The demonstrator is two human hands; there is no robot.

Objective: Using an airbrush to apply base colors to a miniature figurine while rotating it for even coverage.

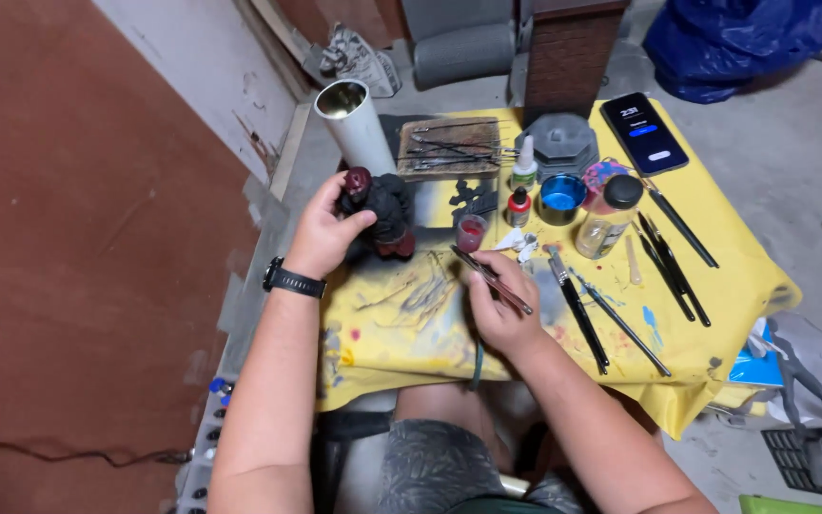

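Left hand (327,228) has its grip clamped on a dark figurine (381,211) to steady it, while right hand (499,309) pinches probably an airbrush (490,279) above the yellow surface (715,247).

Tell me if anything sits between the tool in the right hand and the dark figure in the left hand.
Nothing visible does. The right hand holds the thin tool, tip pointing toward the dark figure gripped in the left hand. Only bare yellow cloth shows in the gap; the small red cup stands just beside that line.
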